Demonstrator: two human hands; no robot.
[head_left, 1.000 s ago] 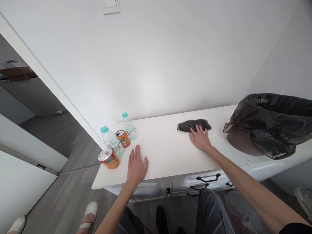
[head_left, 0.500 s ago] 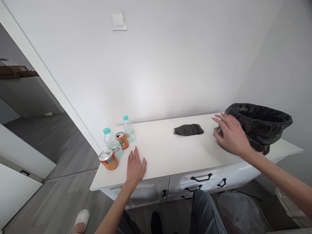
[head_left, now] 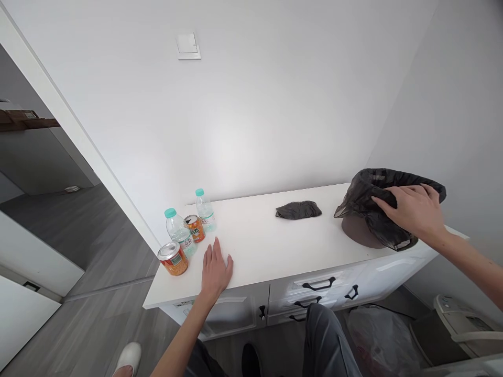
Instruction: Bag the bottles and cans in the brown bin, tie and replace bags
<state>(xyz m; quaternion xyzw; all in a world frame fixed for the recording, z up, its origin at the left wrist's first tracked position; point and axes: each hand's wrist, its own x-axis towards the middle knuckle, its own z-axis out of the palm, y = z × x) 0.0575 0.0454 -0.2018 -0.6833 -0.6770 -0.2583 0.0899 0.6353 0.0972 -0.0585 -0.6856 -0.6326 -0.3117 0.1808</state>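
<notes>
Cabinet top viewed from above: the right hand (head_left: 418, 209) grips the near rim of the black liner (head_left: 359, 196), thumb outside and fingers over the edge, partly masking the opening. The liner drapes over the brown bin (head_left: 358, 231), which stands at the right end of the white cabinet top (head_left: 251, 241). The left hand (head_left: 214, 272) lies palm down, holding nothing, its thumb spread from the fingers. Between the hands, toward the wall, lies the folded dark bag (head_left: 298, 210). Just beside the left hand, the front can (head_left: 173, 259), front bottle (head_left: 179, 231), rear can (head_left: 195, 229) and rear bottle (head_left: 205, 211) form an upright cluster at the left end
</notes>
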